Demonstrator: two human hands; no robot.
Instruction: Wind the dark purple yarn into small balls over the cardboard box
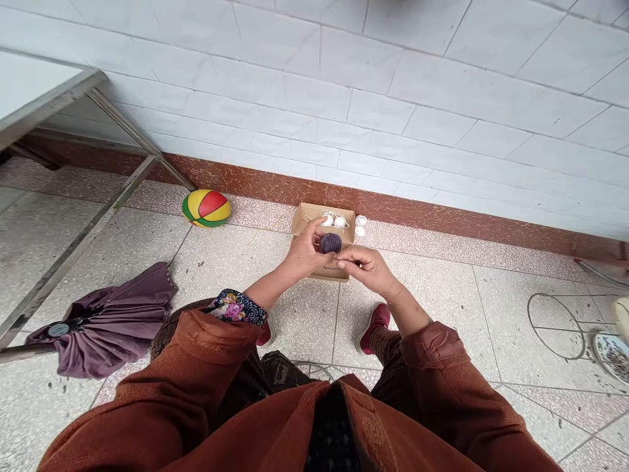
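Note:
A dark purple ball of yarn [331, 243] rests in my left hand [305, 251], whose fingers curl round its side. Close beside it, my right hand [366, 267] pinches what looks like the loose strand of that yarn between thumb and forefinger; the strand itself is hard to see. Below and behind both hands lies an open cardboard box [301, 218] on the floor. Inside its far part sit white yarn balls [339, 222], partly hidden by my left fingers. More white balls [361, 226] lie just right of the box.
Along the tiled wall [275, 98] lies a colourful ball [206, 208]. A folded purple umbrella [118, 321] is on the floor at left, under a metal-framed table [49, 92]. At right are a wire ring stand [555, 326] and a dish of small dark bits [614, 357].

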